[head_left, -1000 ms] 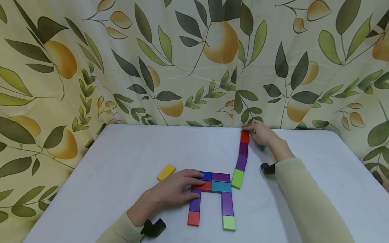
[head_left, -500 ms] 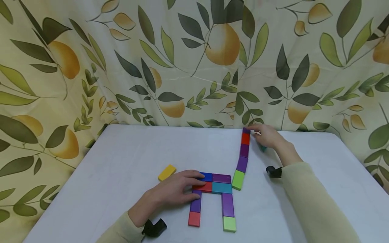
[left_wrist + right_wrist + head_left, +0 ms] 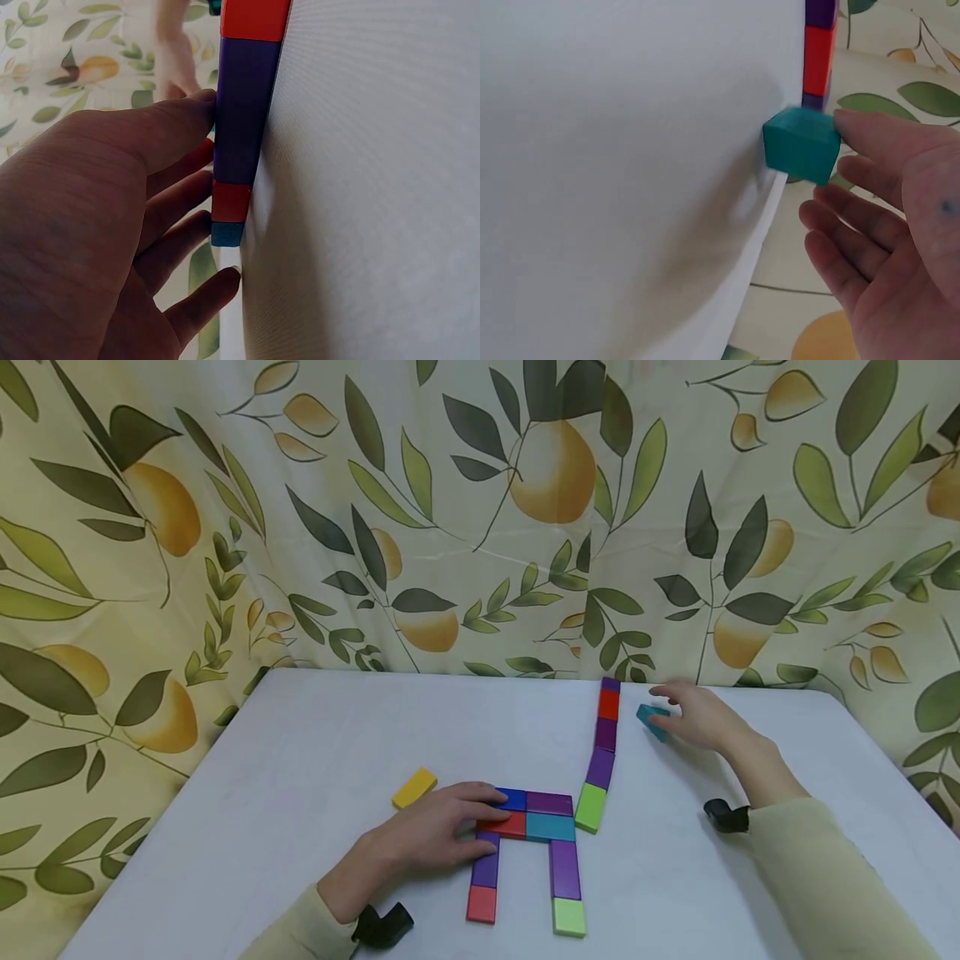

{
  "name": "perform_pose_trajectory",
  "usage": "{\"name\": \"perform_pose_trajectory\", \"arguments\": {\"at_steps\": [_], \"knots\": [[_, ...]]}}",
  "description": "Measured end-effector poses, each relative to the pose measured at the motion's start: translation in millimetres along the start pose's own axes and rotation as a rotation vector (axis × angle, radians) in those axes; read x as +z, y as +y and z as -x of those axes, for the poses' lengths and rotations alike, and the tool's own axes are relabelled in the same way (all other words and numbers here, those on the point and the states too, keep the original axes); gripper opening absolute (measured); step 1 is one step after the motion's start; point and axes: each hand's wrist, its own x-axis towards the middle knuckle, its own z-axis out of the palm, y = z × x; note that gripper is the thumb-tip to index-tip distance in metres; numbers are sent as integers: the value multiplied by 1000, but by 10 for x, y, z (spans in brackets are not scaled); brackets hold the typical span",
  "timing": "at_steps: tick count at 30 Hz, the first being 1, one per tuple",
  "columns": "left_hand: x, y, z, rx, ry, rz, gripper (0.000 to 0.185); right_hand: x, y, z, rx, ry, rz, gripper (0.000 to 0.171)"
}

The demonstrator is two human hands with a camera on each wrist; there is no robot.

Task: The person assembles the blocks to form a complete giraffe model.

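Note:
On the white table lies a flat figure of coloured blocks. Its body has a blue block (image 3: 513,799), a purple block (image 3: 549,803), a red block (image 3: 513,826) and a teal block (image 3: 551,827). My left hand (image 3: 431,827) rests at the body's left side, fingers extended over the blue and red blocks, thumb by the left leg. From the right side a bent column rises, from a green block (image 3: 592,808) to a purple block (image 3: 611,682) at the far edge. My right hand (image 3: 701,718) is at a loose teal block (image 3: 802,146); its thumb touches the block, the other fingers spread apart.
A loose yellow block (image 3: 415,787) lies left of the figure. The legs end in a red block (image 3: 482,904) and a light green block (image 3: 569,917). Behind the table (image 3: 322,735) hangs a fruit-patterned curtain (image 3: 480,518). Black wrist mounts (image 3: 384,927) sit at both cuffs.
My right hand has left the top of the column, uncovering the purple end block, and moved right to the loose teal block. My left hand stays in place. The view has shifted slightly.

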Motion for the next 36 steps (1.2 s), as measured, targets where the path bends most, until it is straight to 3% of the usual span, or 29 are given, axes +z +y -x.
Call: {"name": "perform_pose_trajectory", "arguments": {"at_steps": [16, 36], "knots": [[3, 6, 8, -6, 3, -5, 43, 82, 41, 13, -15, 22, -10, 34], [0, 3, 1, -1, 2, 5, 43, 79, -4, -353, 106, 49, -43, 39]]}}
